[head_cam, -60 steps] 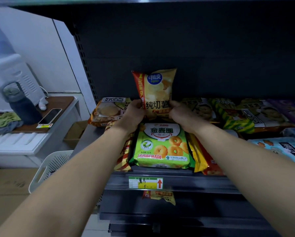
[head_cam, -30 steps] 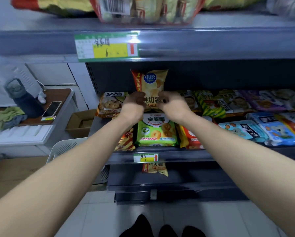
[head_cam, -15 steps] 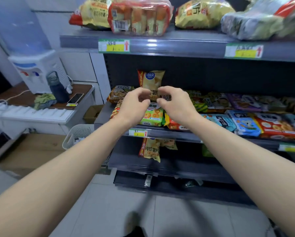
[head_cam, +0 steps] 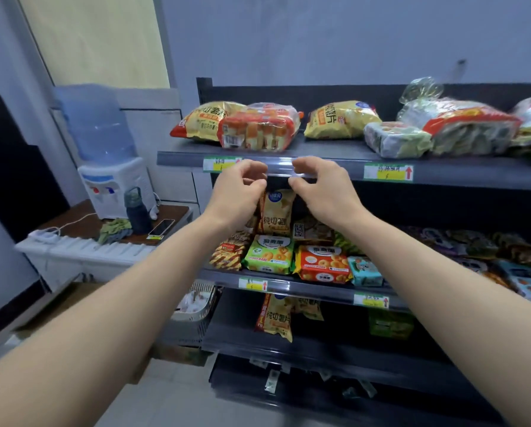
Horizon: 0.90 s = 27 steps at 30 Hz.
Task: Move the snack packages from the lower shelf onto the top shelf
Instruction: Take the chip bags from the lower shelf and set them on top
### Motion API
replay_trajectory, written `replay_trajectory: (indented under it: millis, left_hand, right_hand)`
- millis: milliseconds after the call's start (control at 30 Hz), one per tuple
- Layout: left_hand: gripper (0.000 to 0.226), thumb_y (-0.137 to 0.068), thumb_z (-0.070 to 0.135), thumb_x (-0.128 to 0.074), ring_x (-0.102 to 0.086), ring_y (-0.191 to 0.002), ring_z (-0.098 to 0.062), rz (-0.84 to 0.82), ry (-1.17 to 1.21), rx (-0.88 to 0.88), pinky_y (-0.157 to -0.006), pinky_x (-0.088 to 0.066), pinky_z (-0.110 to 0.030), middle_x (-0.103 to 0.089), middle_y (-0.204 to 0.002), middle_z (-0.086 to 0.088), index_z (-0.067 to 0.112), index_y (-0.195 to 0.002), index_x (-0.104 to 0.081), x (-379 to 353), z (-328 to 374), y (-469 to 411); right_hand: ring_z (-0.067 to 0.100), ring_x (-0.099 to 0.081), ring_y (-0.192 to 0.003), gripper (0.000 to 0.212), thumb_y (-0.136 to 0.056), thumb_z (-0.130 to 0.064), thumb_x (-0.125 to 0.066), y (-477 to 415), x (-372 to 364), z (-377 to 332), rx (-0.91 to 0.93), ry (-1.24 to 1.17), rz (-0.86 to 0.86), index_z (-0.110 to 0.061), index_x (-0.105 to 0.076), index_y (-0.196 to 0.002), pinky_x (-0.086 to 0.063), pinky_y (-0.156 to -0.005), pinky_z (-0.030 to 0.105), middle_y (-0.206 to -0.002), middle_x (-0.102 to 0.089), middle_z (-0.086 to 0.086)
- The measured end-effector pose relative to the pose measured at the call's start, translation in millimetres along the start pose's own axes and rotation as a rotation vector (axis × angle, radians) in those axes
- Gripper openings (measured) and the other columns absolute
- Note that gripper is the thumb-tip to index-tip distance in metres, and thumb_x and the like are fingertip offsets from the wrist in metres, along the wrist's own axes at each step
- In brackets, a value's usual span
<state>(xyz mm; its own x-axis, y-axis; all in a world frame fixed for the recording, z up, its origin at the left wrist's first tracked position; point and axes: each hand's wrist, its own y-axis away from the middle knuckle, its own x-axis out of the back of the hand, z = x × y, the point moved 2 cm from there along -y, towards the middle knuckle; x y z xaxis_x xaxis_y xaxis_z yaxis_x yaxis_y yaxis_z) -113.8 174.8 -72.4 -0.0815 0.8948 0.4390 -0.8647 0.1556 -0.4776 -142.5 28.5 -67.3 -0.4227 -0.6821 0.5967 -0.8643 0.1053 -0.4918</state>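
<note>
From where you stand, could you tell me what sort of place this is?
Probably a small shop, or a mock-up of one: dark tiered shelves stocked with snack packages, price labels on the shelf edges, and a water dispenser beside them.

Above left hand (head_cam: 236, 192): pale grey-blue wall (head_cam: 319, 35). Up-left: cream panel (head_cam: 94, 38). Left: water dispenser (head_cam: 116, 183), dark bottle (head_cam: 138, 211), phone (head_cam: 161, 227) on brown side table (head_cam: 79, 221). Below: light tiled floor (head_cam: 178, 402). Dim, even light.
</note>
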Motion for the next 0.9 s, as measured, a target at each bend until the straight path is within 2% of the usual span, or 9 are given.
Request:
replay_trajectory:
  millis: [67,200,333,433,533,700,800,900]
  left_hand:
    - [0.024,-0.093,0.011,-0.052,-0.057,-0.092,-0.007,0.013,-0.002,-0.013,-0.066,-0.043,-0.004,-0.063,-0.104,0.002,0.013,-0.116,-0.060,4.9,6.9,-9.1]
    - [0.025,-0.093,0.011,-0.053,-0.057,-0.096,-0.009,0.041,-0.005,-0.036,-0.077,-0.045,-0.010,-0.064,-0.107,0.000,0.011,-0.117,-0.061,12.6,8.8,-26.9]
    - [0.025,-0.092,0.009,-0.054,-0.058,-0.101,-0.012,0.027,0.010,-0.027,-0.083,-0.046,-0.016,-0.064,-0.110,-0.003,0.011,-0.116,-0.061,11.7,-0.9,-45.7]
    - [0.025,-0.093,0.009,-0.053,-0.058,-0.101,-0.011,0.010,0.026,-0.019,-0.078,-0.044,-0.010,-0.064,-0.109,-0.003,0.010,-0.116,-0.061,9.1,-8.9,-61.4]
    - [0.022,-0.092,0.009,-0.054,-0.057,-0.096,-0.009,-0.006,0.031,-0.036,-0.074,-0.043,-0.008,-0.064,-0.106,-0.001,0.012,-0.113,-0.062,6.8,-13.2,-80.0]
    - [0.022,-0.092,0.007,-0.054,-0.057,-0.091,-0.009,-0.049,0.053,-0.095,-0.077,-0.046,-0.012,-0.063,-0.102,0.000,0.010,-0.113,-0.062,-2.0,-12.8,-117.8]
    - [0.023,-0.093,0.006,-0.053,-0.056,-0.086,-0.005,-0.101,0.079,-0.135,-0.075,-0.047,-0.011,-0.063,-0.102,0.000,0.009,-0.114,-0.062,-16.6,-9.7,-139.7]
    - [0.025,-0.092,0.004,-0.053,-0.056,-0.084,-0.007,-0.139,0.119,-0.169,-0.067,-0.044,-0.004,-0.062,-0.102,-0.003,0.006,-0.115,-0.062,-35.4,-4.2,-161.6]
  right_hand:
    - [0.014,-0.053,-0.120,0.039,-0.093,-0.021,-0.056,-9.0,6.8,-3.7,0.016,0.016,0.011,-0.013,-0.055,-0.131,-0.035,-0.095,0.019,-0.128,-0.060,0.001]
    - [0.015,-0.052,-0.122,0.039,-0.093,-0.020,-0.056,-25.7,12.9,-5.6,0.029,0.034,0.027,-0.012,-0.054,-0.132,-0.034,-0.099,0.020,-0.129,-0.060,0.002]
    - [0.014,-0.053,-0.120,0.037,-0.093,-0.018,-0.056,-42.6,11.1,-1.6,0.024,0.031,0.053,-0.010,-0.056,-0.129,-0.032,-0.093,0.016,-0.126,-0.061,0.002]
    - [0.014,-0.053,-0.118,0.036,-0.093,-0.018,-0.056,-58.1,5.4,3.0,0.017,0.050,0.054,-0.010,-0.056,-0.129,-0.033,-0.092,0.016,-0.125,-0.061,0.003]
    - [0.017,-0.054,-0.118,0.037,-0.092,-0.017,-0.057,-76.6,2.8,7.9,0.004,0.057,0.076,-0.010,-0.057,-0.129,-0.036,-0.098,0.021,-0.126,-0.062,0.004]
    - [0.019,-0.058,-0.111,0.034,-0.092,-0.015,-0.056,-105.3,3.0,16.4,-0.030,0.063,0.106,-0.008,-0.059,-0.126,-0.042,-0.099,0.028,-0.119,-0.065,0.005]
    - [0.021,-0.058,-0.114,0.035,-0.091,-0.015,-0.057,-122.1,8.9,28.0,-0.060,0.091,0.138,-0.008,-0.059,-0.126,-0.043,-0.102,0.033,-0.122,-0.064,0.007]
    - [0.020,-0.058,-0.116,0.037,-0.090,-0.015,-0.058,-135.6,21.1,42.5,-0.120,0.119,0.199,-0.007,-0.059,-0.126,-0.042,-0.103,0.030,-0.125,-0.063,0.008]
